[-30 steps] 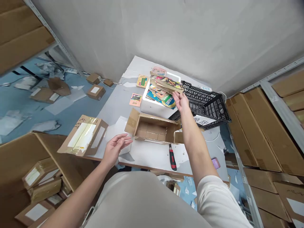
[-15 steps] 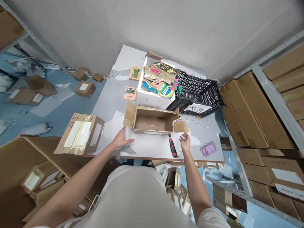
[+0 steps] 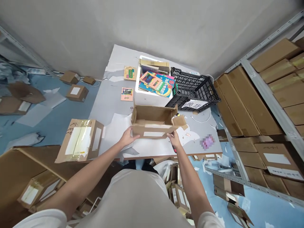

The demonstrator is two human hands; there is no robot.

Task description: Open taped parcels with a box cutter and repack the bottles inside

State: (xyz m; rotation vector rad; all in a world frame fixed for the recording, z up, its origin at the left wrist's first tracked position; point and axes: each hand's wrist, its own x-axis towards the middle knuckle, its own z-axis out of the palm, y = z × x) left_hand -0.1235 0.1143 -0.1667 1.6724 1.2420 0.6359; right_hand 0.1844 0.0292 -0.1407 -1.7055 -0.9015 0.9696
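Observation:
An open cardboard box with a white label on its near side is between my two hands, in front of the white foam box. My left hand grips its near left corner, thumb against the front side. At the near right corner, my right hand holds it with bent fingers. The box looks empty inside, and its right flap sticks outward. A red and black utility knife lies on the table, mostly hidden by my right hand.
Books fill a white foam box; a black plastic crate stands right of it. Two booklets lie to the left. A taped carton sits at the table's left edge. Shelves of cartons stand at right.
My hands have closed on the cardboard box, and its near side now faces me more. My right hand moved left, over the knife. The books in the foam box lie differently and lower.

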